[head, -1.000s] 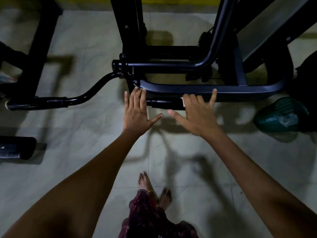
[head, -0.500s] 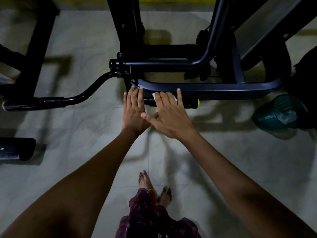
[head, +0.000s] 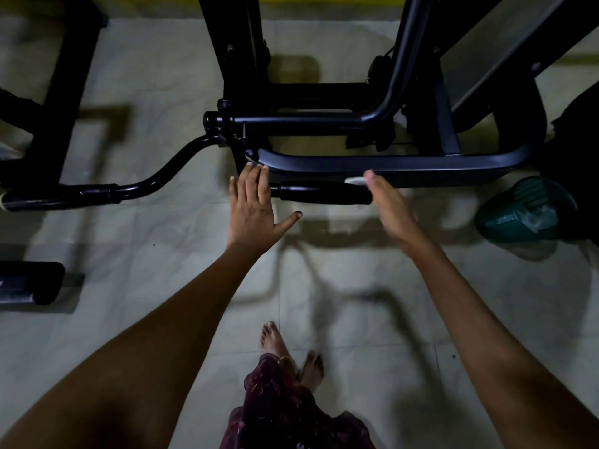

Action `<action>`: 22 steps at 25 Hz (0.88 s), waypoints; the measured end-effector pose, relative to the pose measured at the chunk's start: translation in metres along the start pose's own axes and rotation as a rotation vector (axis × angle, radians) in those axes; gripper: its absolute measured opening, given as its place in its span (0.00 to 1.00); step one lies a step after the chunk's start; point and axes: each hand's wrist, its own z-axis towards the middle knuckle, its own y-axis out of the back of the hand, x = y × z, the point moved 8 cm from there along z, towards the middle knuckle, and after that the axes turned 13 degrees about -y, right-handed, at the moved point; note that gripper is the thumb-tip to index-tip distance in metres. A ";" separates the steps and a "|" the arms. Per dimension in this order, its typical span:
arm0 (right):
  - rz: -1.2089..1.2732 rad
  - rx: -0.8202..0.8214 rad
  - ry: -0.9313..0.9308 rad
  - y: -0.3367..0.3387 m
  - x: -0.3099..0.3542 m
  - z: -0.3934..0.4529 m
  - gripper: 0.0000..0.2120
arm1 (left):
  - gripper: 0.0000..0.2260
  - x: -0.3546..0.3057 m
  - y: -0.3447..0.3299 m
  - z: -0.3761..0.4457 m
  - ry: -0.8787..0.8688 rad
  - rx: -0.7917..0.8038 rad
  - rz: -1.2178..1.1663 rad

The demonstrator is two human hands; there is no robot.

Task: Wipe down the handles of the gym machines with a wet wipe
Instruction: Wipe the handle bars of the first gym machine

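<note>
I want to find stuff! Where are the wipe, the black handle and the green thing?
wipe (head: 355, 180), head view, its white edge by the fingers.
black handle (head: 324, 195), head view, middle of grip.
green thing (head: 525, 210), head view, its top.

Black handle (head: 324, 194) with a bit of white wipe (head: 355, 180) by it. Dark blue-black machine frame (head: 389, 163). Pale grey floor tiles (head: 162, 254). Green bin (head: 525, 212). Dark red flowery skirt (head: 285, 413).

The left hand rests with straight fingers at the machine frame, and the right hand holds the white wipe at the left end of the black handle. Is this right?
Not quite. In the head view the right hand holds the white wipe at the right end of the black handle, not the left end. The left hand does rest with straight fingers at the machine frame.
</note>
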 end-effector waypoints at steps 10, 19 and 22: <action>0.620 0.055 -0.089 -0.024 -0.030 -0.012 0.28 | 0.39 0.000 0.000 0.000 -0.023 -0.052 -0.033; 1.391 0.327 -0.262 -0.044 -0.034 -0.028 0.33 | 0.35 0.004 0.009 0.000 0.009 -0.089 -0.278; 1.495 0.336 -0.251 -0.045 -0.034 -0.035 0.36 | 0.36 0.005 0.008 0.000 0.016 -0.054 -0.273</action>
